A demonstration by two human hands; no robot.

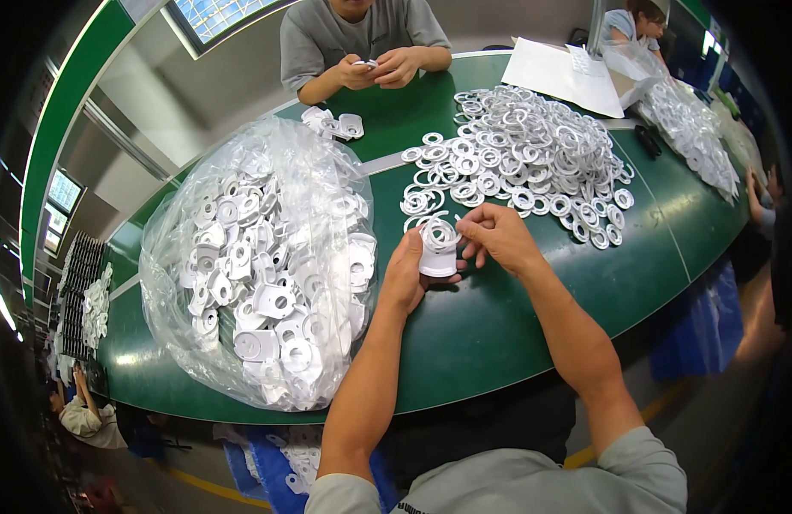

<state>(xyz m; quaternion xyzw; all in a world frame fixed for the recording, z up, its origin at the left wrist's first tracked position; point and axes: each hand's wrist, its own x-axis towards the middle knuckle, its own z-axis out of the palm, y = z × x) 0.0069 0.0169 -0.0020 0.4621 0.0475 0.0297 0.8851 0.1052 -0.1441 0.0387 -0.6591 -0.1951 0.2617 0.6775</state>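
My left hand (405, 272) is closed around a white plastic part (438, 261) with a flat, flared lower end, held above the green table. A white ring (439, 233) sits at the upper end of that part, looking slightly tilted. Just to its right, my right hand (499, 240) has thumb and forefinger pinched together by the ring's edge. What those fingertips hold, if anything, is too small to make out. Beyond my hands lies a big heap of loose white rings (533, 146). Left of my left forearm, a clear plastic bag (169, 287) bulges with similar white plastic parts (272, 300).
Across the green table (499, 330) a co-worker's hands (379, 68) handle a small white piece, near a few white parts (332, 122). White cardboard (554, 77), a black object (647, 142) and another filled clear bag (687, 120) lie at the right. A blue bin (272, 467) stands below the near edge.
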